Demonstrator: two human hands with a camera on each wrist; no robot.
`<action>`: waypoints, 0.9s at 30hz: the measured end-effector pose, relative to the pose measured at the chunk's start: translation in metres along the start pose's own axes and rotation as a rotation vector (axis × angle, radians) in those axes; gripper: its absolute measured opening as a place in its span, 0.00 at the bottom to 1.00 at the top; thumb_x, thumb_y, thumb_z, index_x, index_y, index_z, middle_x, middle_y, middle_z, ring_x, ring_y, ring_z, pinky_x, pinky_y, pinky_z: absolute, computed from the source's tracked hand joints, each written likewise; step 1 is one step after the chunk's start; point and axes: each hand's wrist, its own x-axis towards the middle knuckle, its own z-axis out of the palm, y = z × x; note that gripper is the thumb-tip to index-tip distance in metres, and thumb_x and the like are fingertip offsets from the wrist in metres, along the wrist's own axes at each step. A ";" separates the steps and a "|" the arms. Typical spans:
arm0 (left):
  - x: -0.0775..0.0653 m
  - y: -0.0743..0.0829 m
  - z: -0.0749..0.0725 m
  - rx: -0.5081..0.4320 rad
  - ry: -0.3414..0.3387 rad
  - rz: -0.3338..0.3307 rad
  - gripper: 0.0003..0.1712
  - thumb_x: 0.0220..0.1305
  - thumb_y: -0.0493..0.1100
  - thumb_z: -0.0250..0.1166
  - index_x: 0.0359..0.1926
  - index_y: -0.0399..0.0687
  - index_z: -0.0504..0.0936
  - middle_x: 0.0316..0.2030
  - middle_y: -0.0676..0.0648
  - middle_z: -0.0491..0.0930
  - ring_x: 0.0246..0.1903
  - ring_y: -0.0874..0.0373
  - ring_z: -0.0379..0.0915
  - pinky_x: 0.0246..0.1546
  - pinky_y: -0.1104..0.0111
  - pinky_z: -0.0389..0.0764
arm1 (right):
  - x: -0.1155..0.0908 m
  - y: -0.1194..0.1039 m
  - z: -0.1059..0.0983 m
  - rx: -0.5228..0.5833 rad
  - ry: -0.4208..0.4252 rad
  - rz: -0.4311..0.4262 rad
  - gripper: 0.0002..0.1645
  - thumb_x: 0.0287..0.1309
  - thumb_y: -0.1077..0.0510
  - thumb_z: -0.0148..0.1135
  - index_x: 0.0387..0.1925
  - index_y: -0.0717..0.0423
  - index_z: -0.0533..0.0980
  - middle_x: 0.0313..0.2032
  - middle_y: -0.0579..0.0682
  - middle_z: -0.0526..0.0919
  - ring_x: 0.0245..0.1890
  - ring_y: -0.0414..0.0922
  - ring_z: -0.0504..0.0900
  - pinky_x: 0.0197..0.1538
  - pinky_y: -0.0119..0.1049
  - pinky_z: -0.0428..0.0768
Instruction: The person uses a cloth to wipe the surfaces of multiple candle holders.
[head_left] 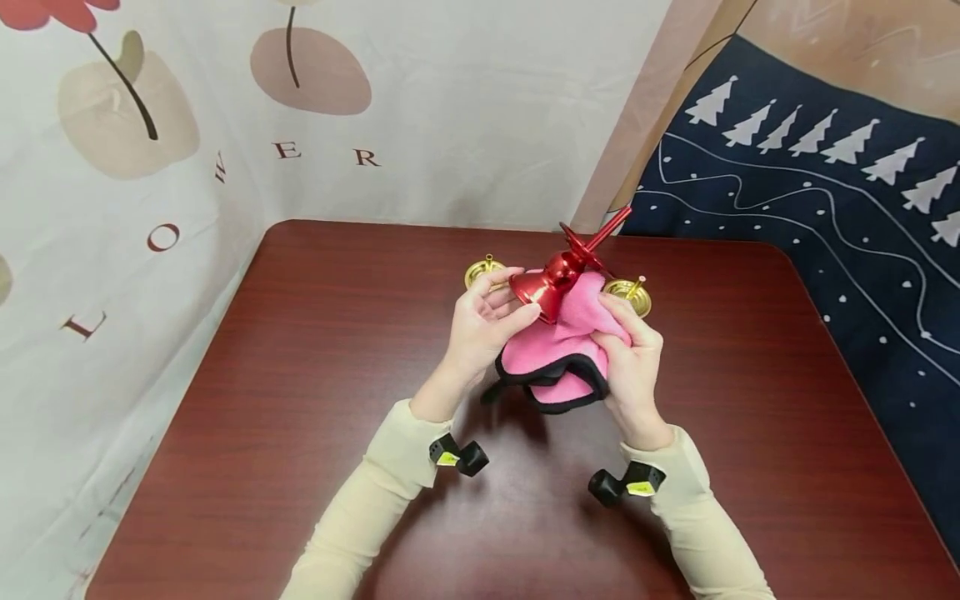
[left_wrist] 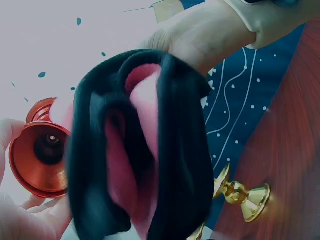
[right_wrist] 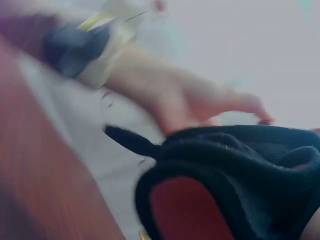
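In the head view, a glossy red metal candlestick [head_left: 542,287] is held up tilted, its flared base toward the person and its thin stem pointing up to the right. My left hand [head_left: 480,329] holds it by the base rim between thumb and fingers. Bunched in my right hand [head_left: 633,367] is a pink cloth [head_left: 532,354] with black edging, lying against the candlestick's side. The left wrist view looks into the hollow red base [left_wrist: 37,172], with the cloth's folded black edge [left_wrist: 185,145] large in front. A black loop [right_wrist: 131,141] sticks out from the cloth in the right wrist view.
Two gold candlesticks stand toward the table's back edge, one on the left [head_left: 476,271] behind my left hand and one on the right [head_left: 636,302] beside my right hand. The brown wooden table [head_left: 360,333] is backed by a pale printed curtain and a dark blue tree-patterned cloth [head_left: 825,217].
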 end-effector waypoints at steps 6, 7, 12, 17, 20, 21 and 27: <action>0.000 -0.001 -0.006 -0.033 -0.025 -0.107 0.26 0.52 0.23 0.59 0.55 0.23 0.67 0.42 0.35 0.80 0.37 0.62 0.80 0.44 0.68 0.78 | 0.012 -0.011 -0.007 0.176 -0.114 0.552 0.29 0.54 0.77 0.46 0.41 0.44 0.82 0.40 0.44 0.82 0.41 0.40 0.75 0.41 0.26 0.77; 0.000 -0.001 -0.007 -0.025 -0.041 -0.123 0.26 0.52 0.23 0.59 0.55 0.24 0.68 0.42 0.35 0.80 0.37 0.62 0.80 0.44 0.67 0.78 | 0.015 -0.011 -0.007 0.189 -0.134 0.568 0.28 0.54 0.77 0.45 0.39 0.45 0.82 0.39 0.44 0.82 0.40 0.40 0.76 0.40 0.27 0.77; 0.000 0.001 -0.009 0.005 -0.118 -0.197 0.24 0.53 0.26 0.61 0.54 0.28 0.71 0.43 0.34 0.80 0.38 0.60 0.81 0.48 0.64 0.77 | 0.024 -0.007 -0.010 0.266 -0.192 0.533 0.26 0.56 0.75 0.41 0.34 0.49 0.82 0.33 0.46 0.81 0.35 0.40 0.76 0.38 0.27 0.77; 0.001 0.001 -0.011 0.016 -0.086 -0.198 0.24 0.54 0.27 0.61 0.54 0.29 0.71 0.42 0.36 0.81 0.38 0.61 0.80 0.47 0.66 0.77 | 0.022 -0.005 -0.012 0.222 -0.264 0.530 0.27 0.55 0.75 0.43 0.34 0.48 0.83 0.33 0.46 0.83 0.33 0.40 0.78 0.37 0.27 0.78; 0.001 0.000 -0.012 0.009 -0.025 -0.130 0.24 0.52 0.24 0.61 0.53 0.27 0.70 0.39 0.41 0.82 0.37 0.61 0.80 0.45 0.68 0.78 | 0.019 -0.006 -0.011 0.111 -0.291 0.521 0.26 0.54 0.75 0.48 0.37 0.44 0.83 0.33 0.46 0.83 0.32 0.40 0.79 0.35 0.27 0.78; 0.002 -0.001 -0.013 0.002 -0.006 -0.102 0.25 0.51 0.23 0.61 0.53 0.26 0.70 0.39 0.43 0.82 0.37 0.61 0.80 0.43 0.68 0.79 | 0.018 -0.007 -0.012 0.070 -0.296 0.520 0.26 0.53 0.75 0.50 0.37 0.42 0.83 0.33 0.45 0.83 0.32 0.40 0.79 0.35 0.27 0.78; 0.002 -0.005 -0.012 0.000 0.024 -0.046 0.28 0.46 0.20 0.62 0.52 0.27 0.69 0.36 0.47 0.81 0.36 0.61 0.80 0.40 0.68 0.80 | 0.018 -0.008 -0.012 0.084 -0.304 0.582 0.26 0.55 0.74 0.49 0.38 0.43 0.83 0.34 0.46 0.83 0.33 0.41 0.79 0.37 0.28 0.79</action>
